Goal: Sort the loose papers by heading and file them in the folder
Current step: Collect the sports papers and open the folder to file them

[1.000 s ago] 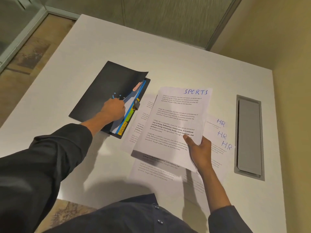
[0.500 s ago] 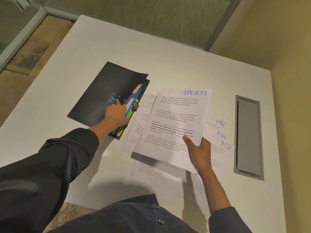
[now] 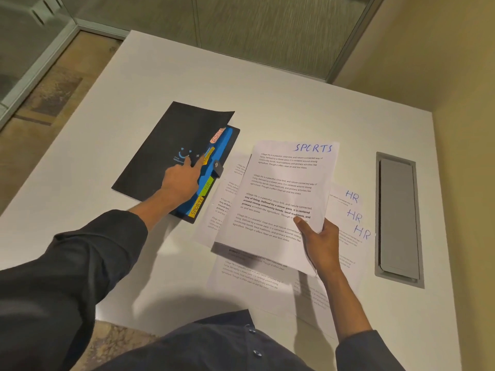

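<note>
On the white rectangular table [image 3: 160, 84] a black card-covered folder [image 3: 160, 153] lies to the left, its front cover lifted slightly along the right edge so that blue dividers with coloured tabs [image 3: 206, 183] show, among them a yellow one reading SPORTS and a green one reading HR. The left hand [image 3: 183, 178] rests on the folder's cover near that open edge, index finger stretched out toward the tabs, the other fingers loosely bent and grasping nothing. The right hand [image 3: 320, 241] grips a printed white sheet headed SPORTS [image 3: 284, 194] by its near right corner, thumb on top, holding it up above the loose printed papers [image 3: 249, 274] spread on the table. To the right of it lie three overlapping sheets headed HR [image 3: 353, 215]. Farther right, a grey metal cable hatch [image 3: 399, 218] is set into the table.
</note>
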`<state>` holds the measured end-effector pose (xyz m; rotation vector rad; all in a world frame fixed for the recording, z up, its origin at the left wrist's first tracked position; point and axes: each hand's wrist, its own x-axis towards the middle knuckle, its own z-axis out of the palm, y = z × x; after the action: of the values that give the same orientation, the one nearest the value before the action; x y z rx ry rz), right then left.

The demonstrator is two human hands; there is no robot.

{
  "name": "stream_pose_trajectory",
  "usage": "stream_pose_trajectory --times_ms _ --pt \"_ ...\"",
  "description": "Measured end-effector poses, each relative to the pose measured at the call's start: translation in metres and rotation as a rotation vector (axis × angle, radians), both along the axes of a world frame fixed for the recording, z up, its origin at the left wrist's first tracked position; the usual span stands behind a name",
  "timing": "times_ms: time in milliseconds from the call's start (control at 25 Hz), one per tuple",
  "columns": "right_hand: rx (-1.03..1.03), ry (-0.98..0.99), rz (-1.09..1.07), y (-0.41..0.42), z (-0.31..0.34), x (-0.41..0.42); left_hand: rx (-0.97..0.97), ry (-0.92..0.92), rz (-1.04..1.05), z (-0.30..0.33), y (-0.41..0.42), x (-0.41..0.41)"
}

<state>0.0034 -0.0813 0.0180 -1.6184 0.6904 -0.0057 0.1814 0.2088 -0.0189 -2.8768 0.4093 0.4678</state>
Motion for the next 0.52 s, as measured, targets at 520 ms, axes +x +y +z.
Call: stream_pose_trajectory --times_ms 520 --pt "0.014 -0.010 0.090 0.016 0.011 0.032 -0.070 -0.068 -0.008 0.038 0.009 0.006"
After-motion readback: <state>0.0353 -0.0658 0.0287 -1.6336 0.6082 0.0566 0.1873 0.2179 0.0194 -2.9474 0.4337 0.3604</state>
